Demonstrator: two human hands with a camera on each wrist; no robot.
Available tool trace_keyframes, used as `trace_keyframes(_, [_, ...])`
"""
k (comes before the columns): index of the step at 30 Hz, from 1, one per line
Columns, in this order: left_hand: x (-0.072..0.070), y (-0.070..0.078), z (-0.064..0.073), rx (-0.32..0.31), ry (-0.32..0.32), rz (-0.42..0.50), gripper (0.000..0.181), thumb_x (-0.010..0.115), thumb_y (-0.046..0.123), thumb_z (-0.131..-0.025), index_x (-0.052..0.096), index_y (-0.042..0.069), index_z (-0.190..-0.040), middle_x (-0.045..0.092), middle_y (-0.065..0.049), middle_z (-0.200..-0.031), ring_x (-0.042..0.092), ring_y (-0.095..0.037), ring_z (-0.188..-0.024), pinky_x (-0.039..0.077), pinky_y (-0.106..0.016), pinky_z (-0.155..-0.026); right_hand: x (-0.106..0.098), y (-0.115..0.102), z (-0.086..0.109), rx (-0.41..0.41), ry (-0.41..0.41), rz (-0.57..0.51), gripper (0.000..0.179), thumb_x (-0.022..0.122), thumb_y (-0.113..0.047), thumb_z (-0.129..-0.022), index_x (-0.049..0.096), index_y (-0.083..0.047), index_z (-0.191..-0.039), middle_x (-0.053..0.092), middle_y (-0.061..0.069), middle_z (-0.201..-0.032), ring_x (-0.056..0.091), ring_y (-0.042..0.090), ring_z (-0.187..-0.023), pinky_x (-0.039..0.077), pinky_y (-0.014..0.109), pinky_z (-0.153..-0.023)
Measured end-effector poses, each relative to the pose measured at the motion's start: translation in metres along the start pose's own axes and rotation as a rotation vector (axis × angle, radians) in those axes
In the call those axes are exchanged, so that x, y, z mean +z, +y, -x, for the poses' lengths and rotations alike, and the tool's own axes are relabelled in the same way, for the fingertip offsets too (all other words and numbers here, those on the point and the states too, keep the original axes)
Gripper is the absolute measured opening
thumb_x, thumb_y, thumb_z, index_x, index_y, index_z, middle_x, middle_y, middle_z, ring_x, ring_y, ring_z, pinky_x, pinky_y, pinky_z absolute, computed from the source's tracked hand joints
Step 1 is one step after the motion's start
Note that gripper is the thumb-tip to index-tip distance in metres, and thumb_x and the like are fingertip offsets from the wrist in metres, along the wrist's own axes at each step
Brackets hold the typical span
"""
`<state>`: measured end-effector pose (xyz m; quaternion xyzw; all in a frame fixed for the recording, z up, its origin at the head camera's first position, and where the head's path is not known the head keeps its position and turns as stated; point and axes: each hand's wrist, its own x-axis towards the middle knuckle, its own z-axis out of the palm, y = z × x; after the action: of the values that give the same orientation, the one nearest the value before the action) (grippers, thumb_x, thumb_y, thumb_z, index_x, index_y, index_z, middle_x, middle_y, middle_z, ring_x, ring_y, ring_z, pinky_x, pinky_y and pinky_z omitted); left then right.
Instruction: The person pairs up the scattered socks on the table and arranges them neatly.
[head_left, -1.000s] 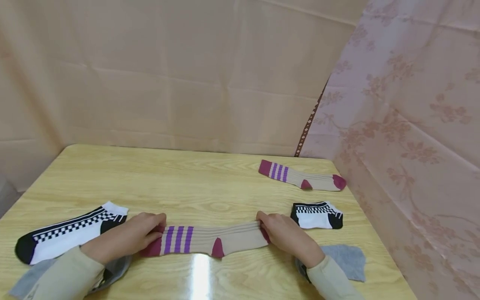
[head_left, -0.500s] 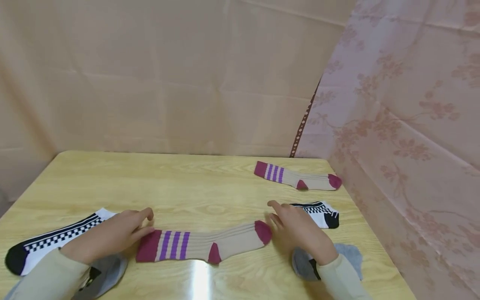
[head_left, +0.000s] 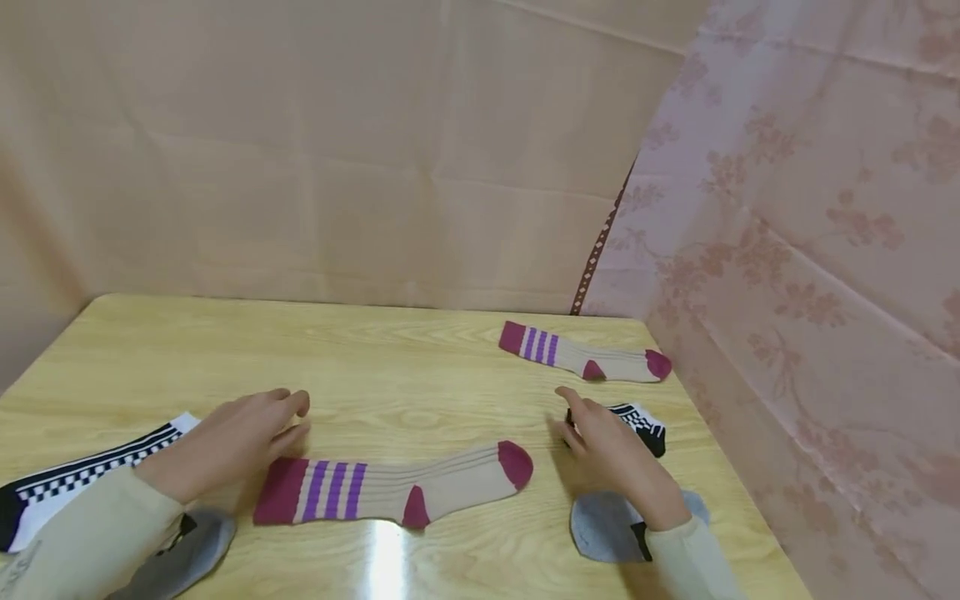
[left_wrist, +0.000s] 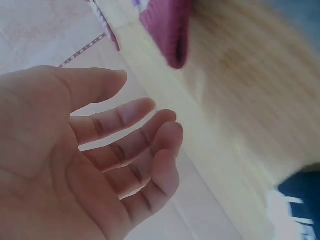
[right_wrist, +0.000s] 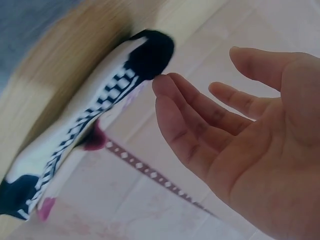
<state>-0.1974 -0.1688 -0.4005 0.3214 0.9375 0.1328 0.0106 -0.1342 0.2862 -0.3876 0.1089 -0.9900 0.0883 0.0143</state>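
A beige sock (head_left: 390, 487) with maroon cuff, heel and toe and purple stripes lies flat near the front middle of the table. Just above its cuff hovers my left hand (head_left: 236, 433), holding nothing, its fingers loosely bent in the left wrist view. My right hand (head_left: 607, 446) is also bare, its fingers relaxed, over the near side of a black-and-white checkered sock (head_left: 640, 421), partly covering it. In the right wrist view that checkered sock (right_wrist: 100, 100) lies beyond the fingertips. A matching striped sock (head_left: 588, 354) rests at the back right.
Another checkered sock (head_left: 90, 479) lies at the left, partly under my left forearm. Grey socks sit by each forearm, one at the left front (head_left: 187, 550) and one at the right (head_left: 603, 525). A beige curtain (head_left: 360, 167) hangs behind the wooden table (head_left: 337, 350).
Both hands have let go of the striped sock's ends and lifted away. The right hand has moved right and forward towards the checkered sock. The striped sock stays flat on the table.
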Motion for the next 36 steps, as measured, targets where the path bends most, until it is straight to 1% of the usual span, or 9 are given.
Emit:
trace_keyframes(3, [-0.003,0.002,-0.012,0.074,0.033,-0.017,0.011,0.067,0.015,-0.095,0.058,0.009,-0.098,0.052,0.004,-0.076,0.041,-0.007,-0.058,0.038,-0.024,-0.05,0.001,0.009,0.002,0.027,0.006,0.001,0.05,0.059,-0.021,-0.101,0.042,-0.002,-0.144,0.065,0.01,-0.095,0.061,0.017,-0.078,0.054,0.038,-0.071])
trace_keyframes(8, [-0.004,0.009,-0.03,0.179,0.067,-0.028,0.015,0.071,0.015,-0.092,0.057,0.01,-0.097,0.05,0.006,-0.075,0.037,-0.005,-0.056,0.035,-0.022,-0.048,0.002,0.025,0.008,0.049,0.058,0.01,0.047,0.061,-0.019,-0.1,0.047,0.0,-0.14,0.065,0.014,-0.101,0.064,0.028,-0.091,0.054,0.048,-0.08])
trace_keyframes(10, [-0.005,0.013,-0.037,0.198,0.064,-0.022,0.016,0.071,0.016,-0.092,0.058,0.01,-0.098,0.052,0.006,-0.077,0.038,-0.004,-0.057,0.037,-0.022,-0.049,0.003,0.031,0.009,0.05,0.081,0.012,0.045,0.061,-0.019,-0.1,0.048,0.001,-0.139,0.065,0.018,-0.106,0.063,0.032,-0.097,0.054,0.05,-0.083])
trace_keyframes(14, [-0.008,0.02,-0.055,0.254,0.074,-0.02,0.015,0.072,0.014,-0.092,0.06,0.008,-0.1,0.059,0.0,-0.082,0.045,-0.005,-0.06,0.044,-0.024,-0.053,0.001,0.042,0.009,0.063,0.118,0.003,0.043,0.061,-0.018,-0.1,0.05,0.001,-0.137,0.062,0.024,-0.116,0.06,0.039,-0.109,0.051,0.055,-0.091])
trace_keyframes(17, [-0.008,0.026,-0.073,0.297,0.082,-0.027,0.015,0.072,0.013,-0.092,0.062,0.008,-0.102,0.061,-0.003,-0.087,0.049,-0.007,-0.064,0.048,-0.026,-0.056,-0.002,0.05,0.009,0.077,0.15,0.004,0.041,0.061,-0.016,-0.099,0.051,0.0,-0.135,0.061,0.024,-0.117,0.059,0.041,-0.11,0.05,0.057,-0.091])
trace_keyframes(21, [-0.005,0.034,-0.095,0.331,0.071,-0.01,0.016,0.07,0.013,-0.093,0.062,0.008,-0.105,0.062,-0.004,-0.092,0.053,-0.009,-0.07,0.05,-0.028,-0.061,-0.005,0.059,0.01,0.067,0.187,0.003,0.038,0.062,-0.014,-0.099,0.053,0.001,-0.133,0.061,0.024,-0.117,0.059,0.042,-0.11,0.05,0.057,-0.091])
trace_keyframes(28, [-0.001,0.049,-0.119,0.346,0.051,0.013,0.017,0.069,0.014,-0.094,0.062,0.007,-0.108,0.062,-0.006,-0.099,0.057,-0.015,-0.08,0.053,-0.034,-0.071,-0.007,0.065,0.009,0.071,0.211,-0.012,0.037,0.061,-0.014,-0.099,0.054,0.002,-0.132,0.059,0.027,-0.123,0.055,0.045,-0.116,0.047,0.06,-0.095])
trace_keyframes(32, [-0.001,0.057,-0.134,0.371,0.048,0.018,0.018,0.069,0.014,-0.095,0.062,0.007,-0.11,0.061,-0.006,-0.099,0.058,-0.017,-0.083,0.053,-0.035,-0.074,-0.011,0.069,0.01,0.068,0.236,-0.005,0.035,0.061,-0.011,-0.098,0.056,0.003,-0.129,0.061,0.026,-0.118,0.057,0.043,-0.112,0.048,0.058,-0.093])
trace_keyframes(36, [0.0,0.063,-0.146,0.371,0.052,0.034,0.02,0.068,0.016,-0.095,0.062,0.006,-0.112,0.062,-0.007,-0.101,0.058,-0.017,-0.085,0.054,-0.034,-0.075,-0.013,0.074,0.011,0.057,0.245,0.006,0.033,0.061,-0.011,-0.098,0.056,0.003,-0.128,0.061,0.024,-0.114,0.057,0.041,-0.11,0.048,0.057,-0.093])
